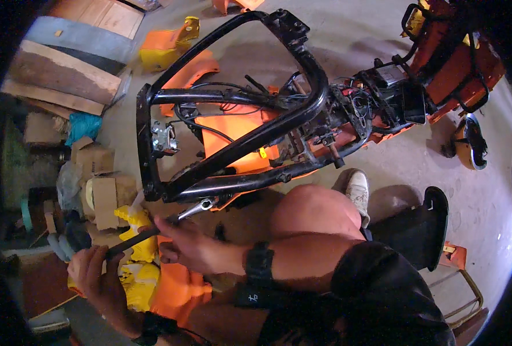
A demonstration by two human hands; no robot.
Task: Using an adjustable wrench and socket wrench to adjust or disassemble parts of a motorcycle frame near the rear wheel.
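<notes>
A long wrench (133, 241) with a black handle and a bright metal ring-shaped head lies slantwise across both hands. My left hand (98, 278) is closed round the lower end of its handle. Further up, my right hand (188, 247) has its fingers curled at the handle near the metal shank. The wrench's head is just below the near corner of a black tubular frame (233, 153); whether they touch I cannot tell. A metal bracket (163, 139) sits inside the frame's left end, and an orange panel (235, 138) shows beneath the tubes.
Cables and engine parts (348, 106) fill the frame's right side. Yellow-orange body panels (166, 49) lie on the floor beyond, with more orange panels (181, 291) by my forearms. Cardboard boxes (109, 196) and boards (65, 72) are stacked at left. A helmet-like shell (469, 144) rests at right.
</notes>
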